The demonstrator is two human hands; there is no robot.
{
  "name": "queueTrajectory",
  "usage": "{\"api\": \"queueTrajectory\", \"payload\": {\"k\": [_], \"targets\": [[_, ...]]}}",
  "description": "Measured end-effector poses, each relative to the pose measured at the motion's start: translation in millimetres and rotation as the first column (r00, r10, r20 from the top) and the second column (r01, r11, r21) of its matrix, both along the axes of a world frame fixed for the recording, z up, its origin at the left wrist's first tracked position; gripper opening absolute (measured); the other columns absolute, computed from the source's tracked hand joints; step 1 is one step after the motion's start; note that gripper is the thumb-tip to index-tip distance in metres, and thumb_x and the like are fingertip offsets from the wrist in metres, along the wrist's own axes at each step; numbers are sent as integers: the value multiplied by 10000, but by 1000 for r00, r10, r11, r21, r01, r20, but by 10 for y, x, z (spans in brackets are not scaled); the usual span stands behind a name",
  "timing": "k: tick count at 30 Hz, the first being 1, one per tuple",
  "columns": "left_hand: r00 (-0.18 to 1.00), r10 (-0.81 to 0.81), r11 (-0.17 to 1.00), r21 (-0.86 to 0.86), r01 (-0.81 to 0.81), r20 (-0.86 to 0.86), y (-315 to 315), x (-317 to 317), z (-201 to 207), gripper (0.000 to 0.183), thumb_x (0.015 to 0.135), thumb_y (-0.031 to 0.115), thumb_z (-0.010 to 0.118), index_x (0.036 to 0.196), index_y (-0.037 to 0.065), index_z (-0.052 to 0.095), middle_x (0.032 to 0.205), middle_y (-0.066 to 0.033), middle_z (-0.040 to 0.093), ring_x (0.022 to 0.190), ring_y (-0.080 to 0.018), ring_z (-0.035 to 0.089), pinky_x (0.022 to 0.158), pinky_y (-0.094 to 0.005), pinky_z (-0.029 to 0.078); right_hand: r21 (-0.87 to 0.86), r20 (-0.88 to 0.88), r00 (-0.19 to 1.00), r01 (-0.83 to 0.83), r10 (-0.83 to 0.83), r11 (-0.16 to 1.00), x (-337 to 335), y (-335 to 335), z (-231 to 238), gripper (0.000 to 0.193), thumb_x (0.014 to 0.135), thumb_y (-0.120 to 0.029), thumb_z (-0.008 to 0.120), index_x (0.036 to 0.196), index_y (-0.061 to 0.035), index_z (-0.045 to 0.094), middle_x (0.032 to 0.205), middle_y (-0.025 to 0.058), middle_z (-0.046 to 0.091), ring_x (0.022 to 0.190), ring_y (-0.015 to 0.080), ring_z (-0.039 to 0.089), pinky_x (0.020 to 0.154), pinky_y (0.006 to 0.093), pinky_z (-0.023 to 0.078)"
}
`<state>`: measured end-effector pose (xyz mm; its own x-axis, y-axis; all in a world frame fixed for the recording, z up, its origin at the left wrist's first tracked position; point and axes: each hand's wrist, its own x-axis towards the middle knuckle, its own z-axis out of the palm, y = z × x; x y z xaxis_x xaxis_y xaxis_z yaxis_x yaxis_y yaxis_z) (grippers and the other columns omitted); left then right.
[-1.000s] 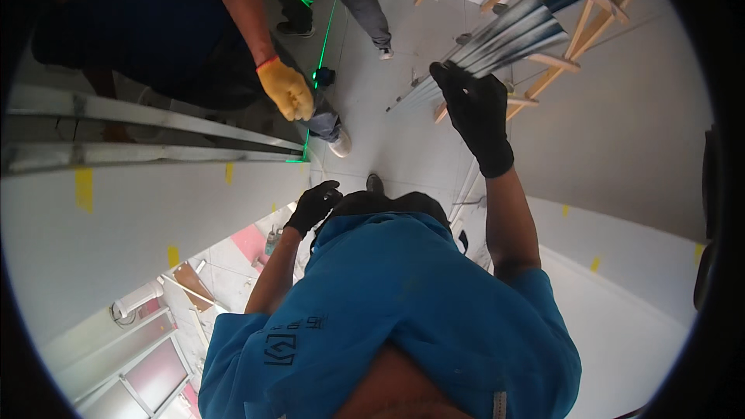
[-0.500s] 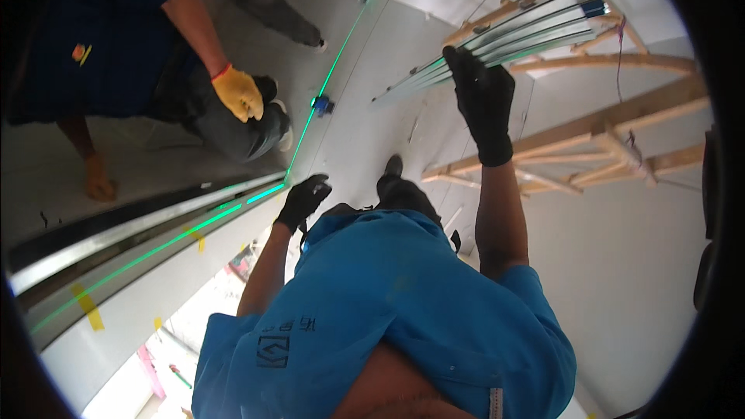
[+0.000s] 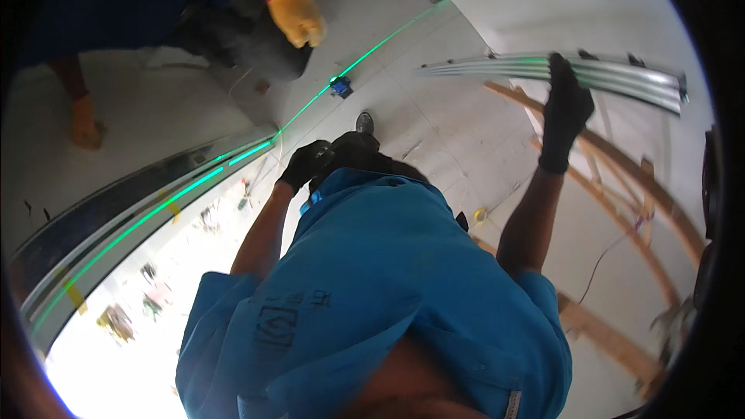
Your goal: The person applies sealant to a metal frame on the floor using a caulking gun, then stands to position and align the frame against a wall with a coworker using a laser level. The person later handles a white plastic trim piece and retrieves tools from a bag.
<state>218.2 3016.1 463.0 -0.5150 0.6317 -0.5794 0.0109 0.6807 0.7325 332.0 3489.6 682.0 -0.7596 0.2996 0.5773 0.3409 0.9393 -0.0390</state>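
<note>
Right grip clasps long metal profiles; left grip curls, contents unclear. Best keep the bundle's ends clear of wooden framing beside the right grip.

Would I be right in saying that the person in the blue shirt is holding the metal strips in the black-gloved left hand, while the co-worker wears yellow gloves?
Not quite: the hand is wrong. The head view shows the metal strips in the black-gloved right hand, not the left hand; the co-worker does wear yellow gloves.
</note>
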Motion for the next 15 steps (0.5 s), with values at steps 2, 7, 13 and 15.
{"api": "queueTrajectory", "payload": {"k": [2,7,13,15], "targets": [[998,54,999,2,-54,-14,5,-51,-174,390,888,367,637,1145,75,647,1002,-146,707,904,-282,691,782,-364,541,-3,8,1000,21,-21,1000,-153,253,-45,301,848,-24,624,1123,-133,677,1022,74,712,783,222,683,622,313,520],[970,235,971,-53,-232,57,-19,14,-247,378,887,336,666,1150,65,653,969,-121,710,800,-221,679,710,-321,541,-77,51,998,-28,32,997,-469,615,-111,201,917,-143,627,1089,-89,716,972,86,732,729,185,695,633,273,512],[920,372,916,-114,-385,-120,257,144,51,352,902,315,647,1139,55,652,951,-107,698,784,-191,649,686,-309,520,-505,-43,999,-46,28,862,-1053,1009,-209,268,951,-269,623,1047,-44,732,845,115,735,618,74,595,604,265,475],[881,436,890,-61,-453,-183,260,279,-134,352,896,330,657,1125,63,661,875,-74,689,701,-150,619,621,-292,503,-568,10,1000,-14,23,823,-1187,1128,-202,268,947,-280,633,1027,-46,738,810,125,725,575,101,584,586,277,471]]}}
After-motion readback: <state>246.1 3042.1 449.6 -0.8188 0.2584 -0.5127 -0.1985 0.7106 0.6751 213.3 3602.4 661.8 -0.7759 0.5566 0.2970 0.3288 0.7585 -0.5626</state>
